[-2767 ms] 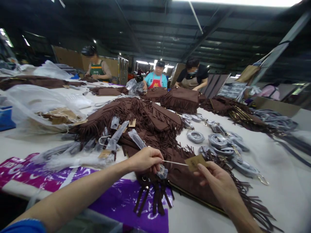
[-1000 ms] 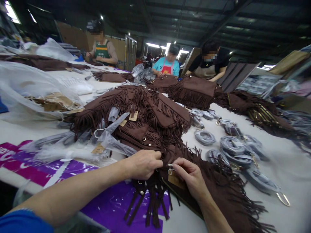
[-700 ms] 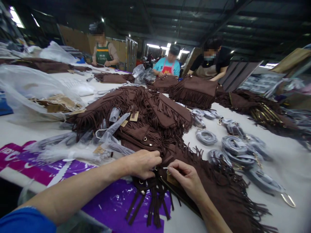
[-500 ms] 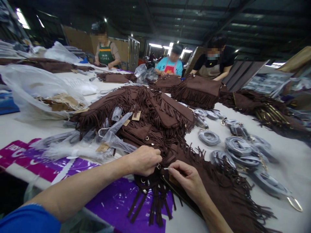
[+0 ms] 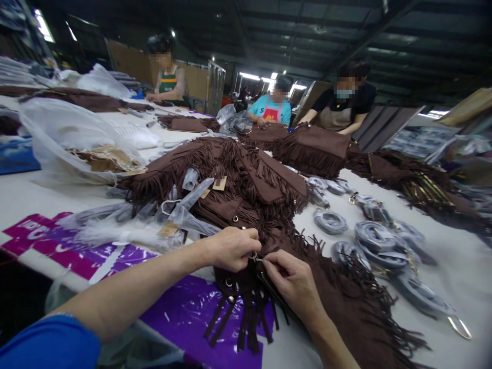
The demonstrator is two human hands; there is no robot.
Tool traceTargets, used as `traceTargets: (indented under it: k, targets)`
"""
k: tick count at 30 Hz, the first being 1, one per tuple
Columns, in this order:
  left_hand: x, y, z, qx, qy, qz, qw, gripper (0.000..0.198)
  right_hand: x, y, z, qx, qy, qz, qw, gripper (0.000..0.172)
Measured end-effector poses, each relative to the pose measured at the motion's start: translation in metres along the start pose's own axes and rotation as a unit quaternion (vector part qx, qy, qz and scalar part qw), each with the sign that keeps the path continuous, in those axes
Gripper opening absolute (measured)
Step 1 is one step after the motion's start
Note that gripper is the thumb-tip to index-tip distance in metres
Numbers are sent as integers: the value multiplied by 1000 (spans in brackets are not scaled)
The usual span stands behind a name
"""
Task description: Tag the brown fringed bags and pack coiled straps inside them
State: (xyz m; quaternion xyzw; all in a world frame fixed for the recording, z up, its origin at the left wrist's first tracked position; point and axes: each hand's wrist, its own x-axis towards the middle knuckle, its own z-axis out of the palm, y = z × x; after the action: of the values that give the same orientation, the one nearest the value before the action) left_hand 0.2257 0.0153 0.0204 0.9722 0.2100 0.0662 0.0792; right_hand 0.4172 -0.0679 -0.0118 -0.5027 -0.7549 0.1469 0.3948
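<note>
A brown fringed bag [image 5: 342,302] lies across the table in front of me. My left hand [image 5: 232,249] is closed at the bag's upper corner, its fingertips bent over the edge beside a small metal ring [image 5: 253,257]. Close to that ring, my right hand [image 5: 294,279] pinches a thin whitish strip [image 5: 260,260] between thumb and fingertips. The strip's tip meets the ring, but whether it passes through cannot be made out. Dark fringe strands [image 5: 246,323] hang below both hands over purple plastic wrap [image 5: 180,318].
More fringed bags [image 5: 215,159] are heaped ahead, some with paper tags [image 5: 220,183]. Wrapped coiled straps [image 5: 378,238] with metal clasps lie on the right. To the left are a clear plastic bag [image 5: 73,133] and a white string bundle [image 5: 130,238]. Several co-workers stand across the table.
My right hand has moved slightly left and up, bringing the whitish strip to the ring. My left hand stays closed at the bag's corner. The view has shifted a little.
</note>
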Motion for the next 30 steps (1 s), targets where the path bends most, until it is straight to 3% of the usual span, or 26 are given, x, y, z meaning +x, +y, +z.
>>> traceTargets:
  k: [5,10,15,25,30]
  targets:
    - [0,-1,-1,0,-2,-1,1000,17,3,0,-4,-33,-21,-27,999,21]
    - [-1,0,-3,-4,-3,-3,1000,20,9,0,-8,-71,-90,-49,992,21]
    - [-2,-5,0,-22,30,25,999,27,13,2,-8,-71,-119,-46,989,24]
    - [4,-16,0,-35,85,88,992,20,19,8,-1,34,-93,84,991,21]
    - [7,-18,6,10,114,73,991,8,19,19,8,87,-101,156,979,34]
